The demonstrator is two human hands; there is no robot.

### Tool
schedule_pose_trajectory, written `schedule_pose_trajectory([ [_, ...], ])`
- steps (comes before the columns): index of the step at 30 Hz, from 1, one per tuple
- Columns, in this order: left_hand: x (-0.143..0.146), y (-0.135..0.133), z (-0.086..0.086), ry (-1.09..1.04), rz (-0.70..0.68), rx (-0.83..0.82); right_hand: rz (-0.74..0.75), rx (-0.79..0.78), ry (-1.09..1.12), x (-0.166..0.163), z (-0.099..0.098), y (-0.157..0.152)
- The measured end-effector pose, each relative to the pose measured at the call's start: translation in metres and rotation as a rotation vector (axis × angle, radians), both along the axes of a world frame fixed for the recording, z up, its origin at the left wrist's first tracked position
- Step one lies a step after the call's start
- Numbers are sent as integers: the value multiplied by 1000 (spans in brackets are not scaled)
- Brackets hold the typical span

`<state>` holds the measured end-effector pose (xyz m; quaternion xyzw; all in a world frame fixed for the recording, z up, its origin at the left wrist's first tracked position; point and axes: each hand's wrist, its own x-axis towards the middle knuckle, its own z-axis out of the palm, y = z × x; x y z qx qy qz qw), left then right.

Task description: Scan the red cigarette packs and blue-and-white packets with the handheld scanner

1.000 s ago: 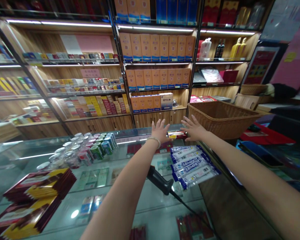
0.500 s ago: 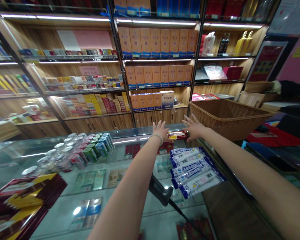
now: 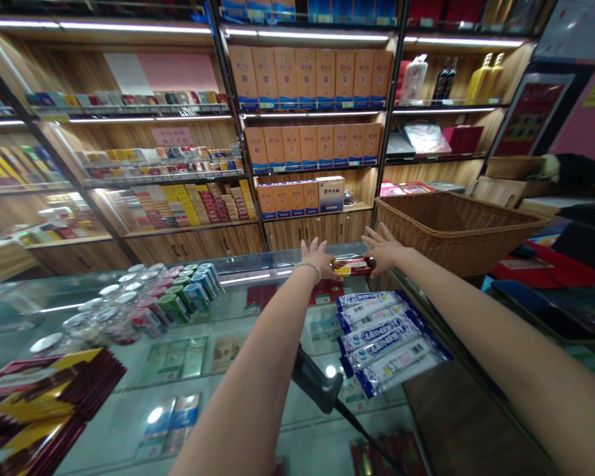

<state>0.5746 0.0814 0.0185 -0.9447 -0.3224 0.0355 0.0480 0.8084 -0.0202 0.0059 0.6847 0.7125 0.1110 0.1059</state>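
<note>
Both hands reach to the far side of the glass counter [image 3: 317, 436], one at each end of a red-and-yellow pack [image 3: 353, 266]. The left hand [image 3: 318, 259], a bracelet [image 3: 308, 266] at its wrist, has its fingers fanned wide; the right hand [image 3: 383, 252] is spread much the same. From here I can't tell whether either truly grips the pack, which looks to be lying on the glass between them.

Nearer the person, the blue-and-white packets [image 3: 389, 340] are already laid out, overlapping. I'd call the handling of the pack under way, not finished: it is between the hands, not set apart from them. The scanner [image 3: 322, 383] lies beside the left forearm, with no hand on it.

Further out, the wicker basket [image 3: 421, 239] stands beyond the right hand, and tubs [image 3: 112, 324], cans [image 3: 176, 307] and red-and-yellow stacks [image 3: 54, 403] sit off left.
</note>
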Motion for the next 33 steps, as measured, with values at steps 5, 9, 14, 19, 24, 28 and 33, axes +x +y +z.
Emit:
schedule_pose_trajectory([
  [5, -1, -9, 4, -26, -5, 74, -12, 52, -51, -11, 4, -11],
  [9, -8, -18, 13, -74, -32, 160, 0, 122, -115, -24, 12, -20],
  [14, -28, -26, 35, -159, -36, 246, -11, 251, -156, -41, 32, -33],
  [19, -58, -38, 63, -250, -39, 327, 6, 376, -151, -64, 54, -45],
  [24, -94, -48, 82, -372, -61, 423, 11, 493, -88, -93, 69, -54],
  [28, -130, -57, 89, -451, -45, 460, 35, 586, -23, -120, 72, -60],
  [33, -178, -67, 88, -559, 12, 473, 106, 733, 105, -158, 59, -61],
])
